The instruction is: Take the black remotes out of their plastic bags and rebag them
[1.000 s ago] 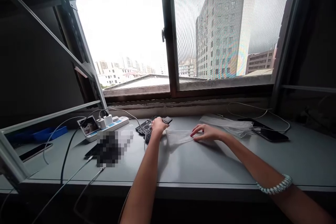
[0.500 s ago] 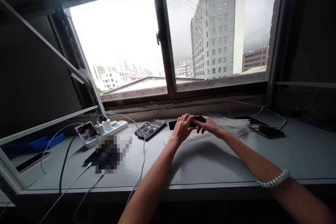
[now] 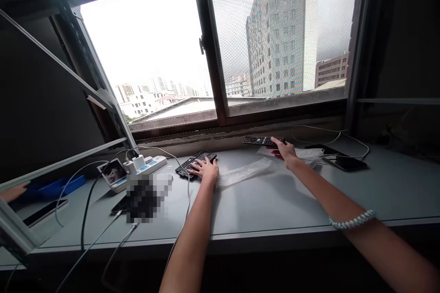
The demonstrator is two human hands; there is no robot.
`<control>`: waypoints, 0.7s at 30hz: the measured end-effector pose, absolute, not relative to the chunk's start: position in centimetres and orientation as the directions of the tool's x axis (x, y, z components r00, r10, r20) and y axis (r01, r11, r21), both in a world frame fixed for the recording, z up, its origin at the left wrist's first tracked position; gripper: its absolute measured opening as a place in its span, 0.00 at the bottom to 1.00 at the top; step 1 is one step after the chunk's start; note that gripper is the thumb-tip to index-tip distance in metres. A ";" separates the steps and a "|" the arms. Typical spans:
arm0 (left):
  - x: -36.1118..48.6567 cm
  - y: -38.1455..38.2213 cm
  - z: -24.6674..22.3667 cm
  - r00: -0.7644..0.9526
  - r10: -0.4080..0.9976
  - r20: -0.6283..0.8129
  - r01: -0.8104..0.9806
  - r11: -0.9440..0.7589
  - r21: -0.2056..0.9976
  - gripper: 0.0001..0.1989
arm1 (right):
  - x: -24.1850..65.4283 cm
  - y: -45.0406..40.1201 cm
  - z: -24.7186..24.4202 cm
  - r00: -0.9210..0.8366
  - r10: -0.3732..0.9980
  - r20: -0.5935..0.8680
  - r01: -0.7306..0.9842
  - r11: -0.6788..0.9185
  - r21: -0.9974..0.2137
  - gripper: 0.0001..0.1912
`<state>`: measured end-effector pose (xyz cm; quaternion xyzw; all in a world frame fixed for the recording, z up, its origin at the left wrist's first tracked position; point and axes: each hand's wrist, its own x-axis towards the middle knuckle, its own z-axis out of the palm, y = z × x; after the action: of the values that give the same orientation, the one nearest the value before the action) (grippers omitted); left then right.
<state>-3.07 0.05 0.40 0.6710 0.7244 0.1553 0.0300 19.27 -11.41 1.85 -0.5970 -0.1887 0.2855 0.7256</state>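
My left hand (image 3: pixel 207 170) lies with spread fingers on the black remote controls (image 3: pixel 192 163), which sit side by side left of the middle of the table. My right hand (image 3: pixel 284 150) holds another black remote (image 3: pixel 259 140) near its right end, its buttons facing up, raised near the window sill. A flattened clear plastic bag (image 3: pixel 244 173) lies between my hands. More clear plastic (image 3: pixel 309 154) lies under and to the right of my right hand.
A black phone (image 3: pixel 347 163) lies at the right with a white cable around it. At the left stand a white power strip (image 3: pixel 154 163) with plugs, a picture card (image 3: pixel 113 172), a blue tray (image 3: pixel 65 186) and several cables. Another person's hand (image 3: pixel 15 191) shows at the far left.
My hands have moved apart. The left one came down onto the remotes at the left; the right one now holds a remote alone. The other person's hand has appeared at the far left.
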 end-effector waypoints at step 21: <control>1.3 -5.0 1.5 0.797 0.510 0.323 0.507 -0.856 0.101 0.28 | 19.3 -11.2 2.3 0.700 0.690 -0.182 -0.409 0.179 -0.895 0.08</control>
<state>1.30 -4.99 1.47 0.9479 0.2683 0.1719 0.0045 19.30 -11.17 2.27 -0.5279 -0.1333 0.3634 0.7560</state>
